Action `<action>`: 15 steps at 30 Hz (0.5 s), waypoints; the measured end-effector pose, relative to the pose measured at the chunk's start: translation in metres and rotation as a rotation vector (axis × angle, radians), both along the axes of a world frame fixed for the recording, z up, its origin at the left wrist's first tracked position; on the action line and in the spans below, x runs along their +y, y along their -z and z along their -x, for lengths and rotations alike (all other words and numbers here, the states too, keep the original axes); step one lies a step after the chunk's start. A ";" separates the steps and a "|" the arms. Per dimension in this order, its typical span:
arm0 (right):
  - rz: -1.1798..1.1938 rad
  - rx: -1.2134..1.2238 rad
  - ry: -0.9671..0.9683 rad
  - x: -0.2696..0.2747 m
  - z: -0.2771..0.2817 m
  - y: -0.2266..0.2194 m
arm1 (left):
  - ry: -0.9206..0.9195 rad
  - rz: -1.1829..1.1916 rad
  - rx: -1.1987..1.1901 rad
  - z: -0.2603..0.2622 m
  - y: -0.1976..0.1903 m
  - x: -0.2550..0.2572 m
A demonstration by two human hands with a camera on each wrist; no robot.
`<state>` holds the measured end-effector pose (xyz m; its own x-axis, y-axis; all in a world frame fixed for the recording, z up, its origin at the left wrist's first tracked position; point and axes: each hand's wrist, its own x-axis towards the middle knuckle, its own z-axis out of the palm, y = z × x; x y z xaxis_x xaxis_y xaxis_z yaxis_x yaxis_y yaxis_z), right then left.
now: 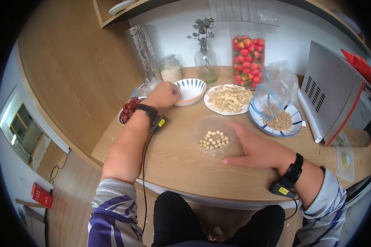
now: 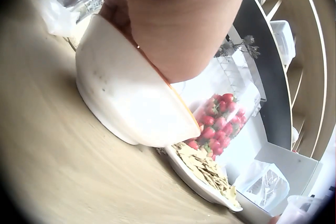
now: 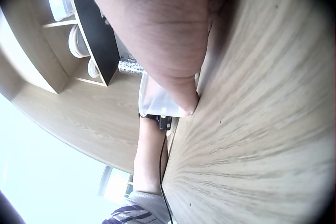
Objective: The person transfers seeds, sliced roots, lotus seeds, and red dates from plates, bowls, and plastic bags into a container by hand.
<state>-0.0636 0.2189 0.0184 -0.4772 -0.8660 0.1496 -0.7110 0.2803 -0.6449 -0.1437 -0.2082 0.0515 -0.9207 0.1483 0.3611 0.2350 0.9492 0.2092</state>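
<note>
Head view, L to R: bowl (image 1: 192, 91), upper ctr of frame, prob. best kept flat on bench (image 1: 173, 158); L hand (image 1: 163, 94) at its rim, fingers look curled, tips hidden, can't tell if pinching. Clear tub (image 1: 210, 123) w/ pale round bits (image 1: 214, 140), mid-frame, prob. wants light steadying, no squeeze, so nothing spills; R hand (image 1: 255, 146) spread at its R side, thumb straight & apart from fingers.

I count two wrist cameras (image 1: 160, 122) (image 1: 282, 188), one white bowl (image 1: 191, 88) at my left fingers (image 1: 176, 94) and one clear tub (image 1: 206, 123) at my right fingers (image 1: 240, 133). Farther right on the tabletop (image 1: 169, 160) are two plates (image 1: 206, 103) (image 1: 297, 123) and one grey appliance (image 1: 329, 88); at far left, one patterned cylinder (image 1: 143, 49) and one jar (image 1: 167, 60); at the far side, one vase (image 1: 201, 64). The tub's seeds (image 1: 213, 141) overlap beyond my counting.
</note>
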 end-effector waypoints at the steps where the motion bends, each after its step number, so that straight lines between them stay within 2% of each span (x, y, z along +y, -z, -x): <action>1: -0.002 0.002 0.002 0.000 -0.001 -0.001 | -0.022 0.021 0.006 0.000 0.000 -0.001; 4: 0.015 0.032 -0.007 0.000 0.001 0.003 | -0.044 0.119 -0.006 0.000 -0.002 -0.003; 13: 0.012 0.045 -0.007 0.001 0.003 0.007 | 0.013 0.107 -0.101 -0.023 -0.018 0.015; 15: 0.005 0.034 -0.005 0.000 0.003 0.006 | -0.024 0.124 -0.135 -0.033 -0.020 0.026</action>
<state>-0.0662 0.2193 0.0125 -0.4671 -0.8676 0.1703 -0.7341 0.2732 -0.6217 -0.1111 -0.1823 0.0720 -0.9635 0.1609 0.2141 0.1891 0.9748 0.1186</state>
